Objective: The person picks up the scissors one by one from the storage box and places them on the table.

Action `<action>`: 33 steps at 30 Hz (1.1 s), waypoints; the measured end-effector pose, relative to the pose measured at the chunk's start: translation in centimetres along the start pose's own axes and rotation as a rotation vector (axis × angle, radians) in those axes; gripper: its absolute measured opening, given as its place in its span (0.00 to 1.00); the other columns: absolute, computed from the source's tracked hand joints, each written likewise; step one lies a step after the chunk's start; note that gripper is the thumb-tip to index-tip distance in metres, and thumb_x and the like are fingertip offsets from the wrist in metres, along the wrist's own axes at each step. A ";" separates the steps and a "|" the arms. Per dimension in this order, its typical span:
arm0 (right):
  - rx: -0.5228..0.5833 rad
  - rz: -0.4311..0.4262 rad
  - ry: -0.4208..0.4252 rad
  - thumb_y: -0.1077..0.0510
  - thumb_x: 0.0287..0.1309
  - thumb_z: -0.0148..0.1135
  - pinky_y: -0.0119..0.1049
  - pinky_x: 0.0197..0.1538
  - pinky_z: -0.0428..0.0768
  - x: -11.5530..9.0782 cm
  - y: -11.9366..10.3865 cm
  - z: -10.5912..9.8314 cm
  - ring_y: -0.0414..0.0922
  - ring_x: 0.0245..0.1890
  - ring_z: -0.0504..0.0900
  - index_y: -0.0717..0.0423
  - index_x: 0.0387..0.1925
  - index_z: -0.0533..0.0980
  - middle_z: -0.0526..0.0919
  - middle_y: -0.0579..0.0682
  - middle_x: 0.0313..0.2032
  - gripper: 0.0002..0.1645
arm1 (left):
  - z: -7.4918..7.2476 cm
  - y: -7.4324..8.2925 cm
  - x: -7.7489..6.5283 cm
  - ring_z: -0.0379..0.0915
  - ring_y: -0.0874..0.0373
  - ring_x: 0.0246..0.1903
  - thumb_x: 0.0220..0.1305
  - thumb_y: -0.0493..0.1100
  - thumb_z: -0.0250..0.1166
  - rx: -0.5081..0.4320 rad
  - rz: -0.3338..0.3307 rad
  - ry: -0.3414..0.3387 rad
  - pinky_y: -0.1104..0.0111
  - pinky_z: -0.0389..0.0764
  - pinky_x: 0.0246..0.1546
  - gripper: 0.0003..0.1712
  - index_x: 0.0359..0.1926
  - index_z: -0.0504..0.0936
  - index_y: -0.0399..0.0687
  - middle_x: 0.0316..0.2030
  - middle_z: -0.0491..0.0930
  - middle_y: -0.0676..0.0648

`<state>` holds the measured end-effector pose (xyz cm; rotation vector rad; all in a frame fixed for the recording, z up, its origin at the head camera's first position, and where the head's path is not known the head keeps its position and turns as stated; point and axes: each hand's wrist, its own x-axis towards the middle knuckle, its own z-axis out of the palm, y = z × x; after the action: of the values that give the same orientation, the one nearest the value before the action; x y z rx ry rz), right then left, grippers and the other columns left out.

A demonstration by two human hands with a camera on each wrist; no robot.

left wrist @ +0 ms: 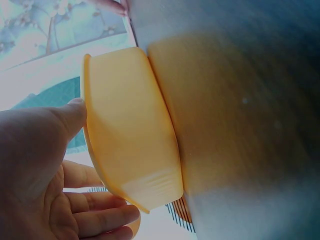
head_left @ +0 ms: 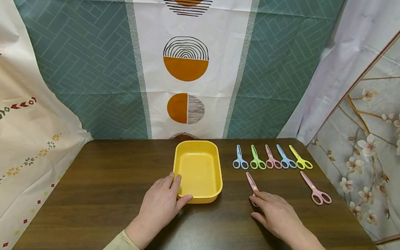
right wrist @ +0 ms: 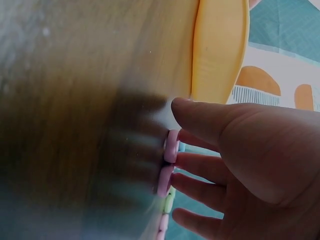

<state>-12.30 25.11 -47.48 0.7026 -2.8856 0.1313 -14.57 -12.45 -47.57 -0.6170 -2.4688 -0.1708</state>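
Observation:
A yellow rectangular tray (head_left: 198, 174) stands on the brown table. My left hand (head_left: 160, 201) rests at its near left corner, thumb on the near rim and fingers over the left side; in the left wrist view the thumb tip touches the tray's rim (left wrist: 86, 95). To the tray's right lies a pair of pink scissors (head_left: 251, 181), its blades pointing away. My right hand (head_left: 277, 215) is over their handles, which it partly hides. In the right wrist view, spread fingers reach to the pink handle loops (right wrist: 171, 146), with the thumb apart from them.
Toward the back right lie blue scissors (head_left: 241, 160), green scissors (head_left: 257, 160), pink scissors (head_left: 272, 159), more blue scissors (head_left: 286, 158) and yellow scissors (head_left: 301, 159) in a row. Another pair of pink scissors (head_left: 315, 189) lies near the right edge. Patterned curtains (head_left: 276, 68) hang around the table.

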 end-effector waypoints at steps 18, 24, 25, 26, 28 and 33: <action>0.002 0.044 0.004 0.49 0.66 0.80 0.60 0.66 0.81 -0.3 1.6 -0.1 0.62 0.64 0.85 0.58 0.61 0.87 0.86 0.61 0.64 0.28 | 0.0 0.0 0.0 0.87 0.36 0.50 0.65 0.66 0.79 0.002 0.007 0.014 0.49 0.87 0.56 0.44 0.61 0.85 0.31 0.55 0.86 0.30; 0.003 0.047 0.029 0.50 0.65 0.81 0.60 0.64 0.83 -0.5 2.4 -0.2 0.61 0.63 0.86 0.59 0.59 0.87 0.87 0.62 0.62 0.27 | 0.0 0.0 0.0 0.87 0.36 0.50 0.65 0.66 0.78 -0.001 0.001 -0.002 0.49 0.87 0.56 0.44 0.61 0.85 0.31 0.56 0.86 0.30; 0.003 0.048 0.031 0.50 0.64 0.81 0.60 0.64 0.83 -0.6 2.5 -0.2 0.61 0.63 0.86 0.59 0.59 0.87 0.87 0.62 0.62 0.26 | 0.0 0.0 0.0 0.87 0.36 0.50 0.66 0.66 0.78 -0.001 0.000 -0.004 0.49 0.87 0.56 0.44 0.62 0.85 0.31 0.56 0.86 0.30; 0.004 0.049 0.034 0.50 0.64 0.81 0.60 0.64 0.83 -0.6 2.7 -0.3 0.62 0.62 0.86 0.59 0.59 0.87 0.87 0.62 0.62 0.26 | 0.0 0.0 0.1 0.87 0.36 0.50 0.66 0.66 0.78 -0.002 -0.001 -0.007 0.49 0.87 0.56 0.44 0.62 0.85 0.31 0.56 0.86 0.30; 0.003 0.054 0.035 0.50 0.64 0.82 0.60 0.63 0.83 -0.7 3.0 -0.3 0.62 0.62 0.87 0.60 0.58 0.87 0.88 0.62 0.61 0.26 | 0.0 0.1 0.1 0.87 0.36 0.50 0.66 0.66 0.78 -0.003 -0.002 -0.012 0.49 0.87 0.56 0.44 0.62 0.85 0.31 0.56 0.86 0.30; -0.004 0.068 0.032 0.50 0.64 0.82 0.60 0.61 0.84 -0.8 3.8 -0.5 0.62 0.60 0.88 0.60 0.57 0.88 0.88 0.63 0.60 0.25 | 0.0 0.1 0.1 0.87 0.36 0.51 0.66 0.66 0.78 -0.004 -0.007 -0.022 0.49 0.87 0.57 0.44 0.62 0.85 0.31 0.57 0.86 0.30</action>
<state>-13.32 28.89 -47.31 0.5968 -2.8792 0.1446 -14.58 -12.39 -47.53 -0.6146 -2.4926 -0.1725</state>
